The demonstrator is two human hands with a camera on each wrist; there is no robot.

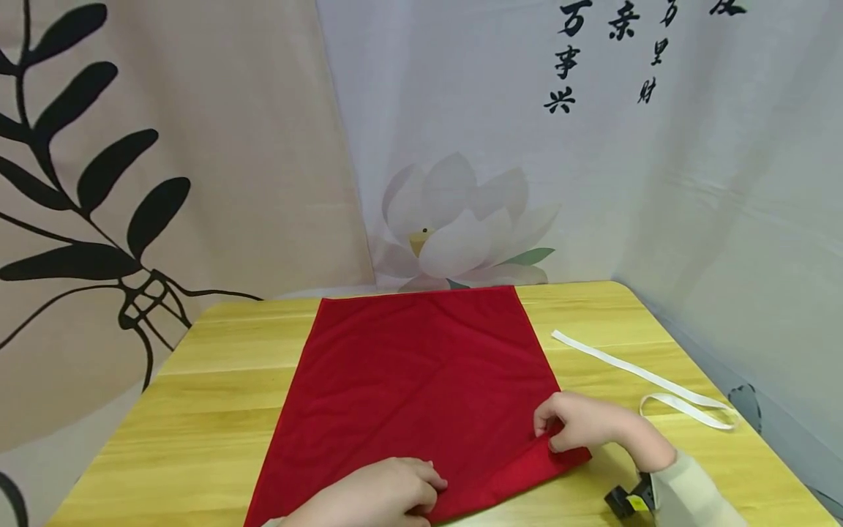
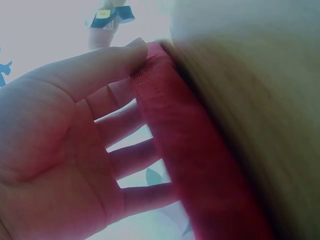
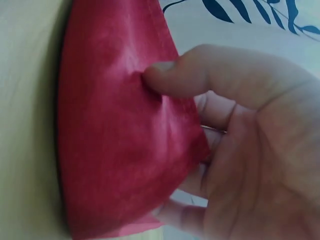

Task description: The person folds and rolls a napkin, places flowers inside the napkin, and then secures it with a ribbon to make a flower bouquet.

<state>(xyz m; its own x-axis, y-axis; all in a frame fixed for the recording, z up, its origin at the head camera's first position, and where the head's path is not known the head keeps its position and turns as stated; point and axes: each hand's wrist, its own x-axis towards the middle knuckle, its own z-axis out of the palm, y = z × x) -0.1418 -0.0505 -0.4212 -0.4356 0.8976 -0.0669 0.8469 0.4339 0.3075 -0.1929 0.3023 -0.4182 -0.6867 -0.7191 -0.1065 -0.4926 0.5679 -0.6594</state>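
Observation:
A red cloth (image 1: 421, 373) lies spread over the table, its near edge turned up in a narrow fold. My right hand (image 1: 586, 421) pinches that fold close to the near right corner. In the right wrist view, the thumb presses the red cloth (image 3: 110, 115) while the fingers lie behind its edge. At the near side, toward the middle, my left hand (image 1: 375, 494) holds the same edge. The left wrist view has the thumb on the folded strip of cloth (image 2: 195, 145), with the other fingers reaching behind it; their tips are hidden.
A white strap or ribbon (image 1: 632, 368) lies on the yellow wood-grain table (image 1: 197, 410), to the right of the cloth, doubled back in a loop. Printed curtains (image 1: 263, 146) hang behind the table and along its right side. A black wrist device (image 1: 628, 499) sits below the right wrist.

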